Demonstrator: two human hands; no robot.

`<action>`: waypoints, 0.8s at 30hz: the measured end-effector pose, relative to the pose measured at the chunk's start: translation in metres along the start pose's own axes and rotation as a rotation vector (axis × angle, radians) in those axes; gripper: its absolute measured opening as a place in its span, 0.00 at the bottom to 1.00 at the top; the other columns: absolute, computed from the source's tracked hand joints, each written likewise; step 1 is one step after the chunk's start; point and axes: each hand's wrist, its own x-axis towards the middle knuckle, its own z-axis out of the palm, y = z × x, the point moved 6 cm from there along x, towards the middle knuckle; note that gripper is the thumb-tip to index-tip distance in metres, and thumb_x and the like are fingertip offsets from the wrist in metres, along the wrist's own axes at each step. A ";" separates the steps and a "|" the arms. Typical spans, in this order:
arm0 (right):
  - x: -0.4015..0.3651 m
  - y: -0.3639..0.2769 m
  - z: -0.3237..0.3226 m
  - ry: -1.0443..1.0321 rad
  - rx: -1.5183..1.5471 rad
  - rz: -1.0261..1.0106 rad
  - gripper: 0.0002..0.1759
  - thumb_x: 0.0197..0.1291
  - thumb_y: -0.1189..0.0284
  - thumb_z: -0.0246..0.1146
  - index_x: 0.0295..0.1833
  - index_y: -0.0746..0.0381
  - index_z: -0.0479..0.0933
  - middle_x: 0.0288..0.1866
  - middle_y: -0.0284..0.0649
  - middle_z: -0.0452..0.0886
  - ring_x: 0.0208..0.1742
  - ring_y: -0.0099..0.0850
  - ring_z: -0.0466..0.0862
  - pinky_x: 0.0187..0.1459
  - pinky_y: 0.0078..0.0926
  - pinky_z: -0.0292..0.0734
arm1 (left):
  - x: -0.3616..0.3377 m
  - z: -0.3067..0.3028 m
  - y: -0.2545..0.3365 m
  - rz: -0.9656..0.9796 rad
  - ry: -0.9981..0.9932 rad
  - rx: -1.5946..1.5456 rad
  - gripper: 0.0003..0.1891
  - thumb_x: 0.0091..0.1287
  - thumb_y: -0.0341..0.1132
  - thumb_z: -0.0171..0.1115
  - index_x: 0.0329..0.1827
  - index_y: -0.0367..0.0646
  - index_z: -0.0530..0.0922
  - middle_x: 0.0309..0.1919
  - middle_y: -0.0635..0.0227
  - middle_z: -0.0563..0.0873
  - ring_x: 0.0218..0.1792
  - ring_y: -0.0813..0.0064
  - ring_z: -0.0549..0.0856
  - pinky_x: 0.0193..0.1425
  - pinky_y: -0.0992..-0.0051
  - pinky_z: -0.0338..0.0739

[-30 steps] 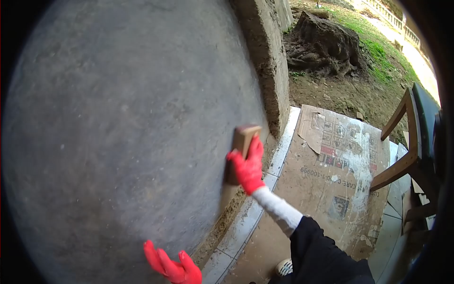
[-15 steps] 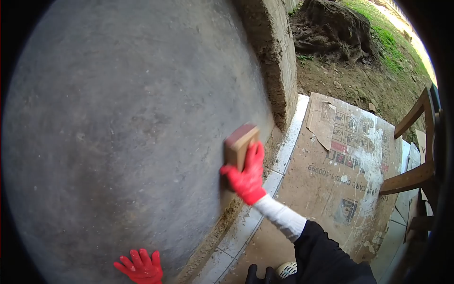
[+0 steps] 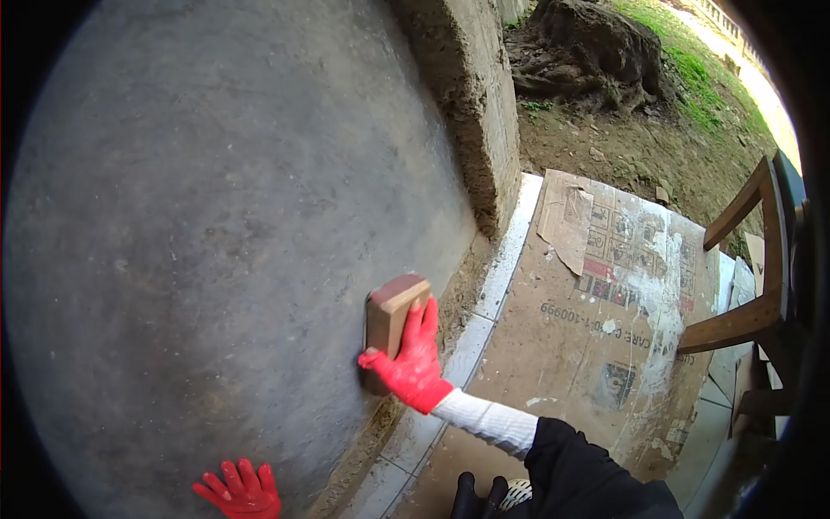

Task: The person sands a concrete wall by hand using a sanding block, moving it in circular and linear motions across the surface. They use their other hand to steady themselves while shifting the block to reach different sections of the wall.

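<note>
My right hand (image 3: 411, 365), in a red-coated glove with a white cuff, grips a wooden sanding block (image 3: 389, 318). Reddish sandpaper shows on the block's upper end, and its far face lies against the smooth grey wall (image 3: 233, 199). The fingers run along one side of the block with the thumb on the other. Low in the view, my left hand (image 3: 242, 493), gloved in red too, rests on the wall with its fingers spread and holds nothing.
A rough concrete edge (image 3: 488, 112) borders the wall. White tiles (image 3: 471, 350) run along its foot, beside paint-spattered cardboard (image 3: 562, 346) covering the floor. Wooden furniture (image 3: 735, 320) stands at the right. Beyond lie bare soil and a large tree stump (image 3: 596, 56).
My right hand has moved the sanding block down and to the left along the wall. My left hand stays spread on the wall, while the whole view has shifted slightly.
</note>
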 end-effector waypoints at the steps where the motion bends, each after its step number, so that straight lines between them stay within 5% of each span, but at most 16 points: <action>1: 0.003 -0.004 -0.003 0.020 0.014 -0.007 0.66 0.46 0.43 0.68 0.77 0.63 0.36 0.72 0.74 0.39 0.71 0.72 0.48 0.69 0.56 0.56 | 0.010 -0.008 0.004 0.006 0.061 -0.047 0.20 0.69 0.46 0.54 0.55 0.40 0.71 0.64 0.57 0.67 0.66 0.37 0.62 0.65 0.29 0.57; 3: 0.041 0.017 -0.018 0.050 0.034 0.266 0.64 0.46 0.44 0.68 0.77 0.63 0.38 0.73 0.72 0.39 0.73 0.68 0.49 0.69 0.51 0.58 | -0.002 0.000 0.000 0.001 0.060 -0.053 0.19 0.68 0.44 0.56 0.54 0.40 0.73 0.62 0.57 0.68 0.65 0.38 0.64 0.65 0.30 0.58; 6: 0.113 0.069 -0.058 0.307 0.501 0.774 0.54 0.54 0.52 0.62 0.77 0.64 0.41 0.69 0.58 0.57 0.56 0.45 0.74 0.53 0.39 0.75 | -0.013 0.004 -0.001 -0.018 -0.008 -0.049 0.18 0.67 0.45 0.55 0.53 0.43 0.73 0.61 0.60 0.70 0.64 0.43 0.65 0.65 0.32 0.58; 7: 0.126 0.082 -0.059 0.336 0.539 0.807 0.52 0.55 0.52 0.62 0.77 0.64 0.44 0.66 0.58 0.61 0.55 0.41 0.74 0.51 0.38 0.76 | -0.014 0.002 0.000 -0.018 -0.075 -0.038 0.19 0.68 0.48 0.53 0.53 0.45 0.72 0.62 0.62 0.69 0.64 0.47 0.65 0.65 0.35 0.58; 9: 0.112 0.069 -0.055 0.284 0.490 0.772 0.54 0.55 0.52 0.62 0.77 0.63 0.41 0.70 0.58 0.56 0.59 0.45 0.72 0.53 0.38 0.75 | -0.009 0.002 0.000 -0.029 -0.187 -0.007 0.21 0.69 0.54 0.48 0.54 0.49 0.71 0.64 0.67 0.68 0.65 0.55 0.65 0.65 0.39 0.57; 13: 0.002 0.005 -0.001 0.172 -0.209 0.089 0.61 0.52 0.46 0.64 0.77 0.63 0.35 0.73 0.62 0.46 0.64 0.59 0.67 0.58 0.41 0.75 | 0.008 -0.005 0.002 -0.004 -0.267 -0.004 0.20 0.67 0.56 0.51 0.51 0.51 0.72 0.59 0.67 0.71 0.58 0.56 0.69 0.61 0.41 0.60; 16: 0.043 0.032 -0.017 0.214 0.045 0.287 0.58 0.53 0.48 0.64 0.77 0.64 0.38 0.73 0.61 0.47 0.63 0.56 0.69 0.60 0.39 0.72 | 0.020 -0.019 -0.001 -0.002 -0.248 -0.001 0.18 0.65 0.54 0.55 0.47 0.51 0.74 0.54 0.66 0.74 0.52 0.53 0.72 0.56 0.40 0.64; 19: 0.109 0.085 -0.048 0.352 0.554 0.757 0.52 0.54 0.54 0.63 0.76 0.66 0.45 0.71 0.57 0.56 0.58 0.47 0.72 0.58 0.37 0.72 | 0.029 -0.030 0.000 -0.011 -0.219 -0.001 0.16 0.63 0.52 0.60 0.44 0.52 0.76 0.48 0.64 0.77 0.45 0.50 0.76 0.51 0.40 0.67; 21: 0.111 0.090 -0.051 0.385 0.428 0.731 0.52 0.54 0.53 0.63 0.76 0.66 0.45 0.70 0.60 0.55 0.58 0.49 0.71 0.58 0.39 0.72 | 0.020 -0.025 -0.002 -0.003 -0.222 0.003 0.15 0.63 0.51 0.60 0.44 0.52 0.76 0.49 0.65 0.77 0.45 0.50 0.76 0.51 0.40 0.68; 24: 0.031 0.038 -0.007 0.180 0.090 0.393 0.57 0.52 0.51 0.66 0.77 0.63 0.41 0.75 0.64 0.43 0.71 0.56 0.58 0.66 0.41 0.63 | 0.021 -0.026 0.000 -0.012 -0.175 -0.004 0.14 0.63 0.50 0.61 0.44 0.52 0.76 0.49 0.66 0.77 0.46 0.51 0.76 0.50 0.40 0.69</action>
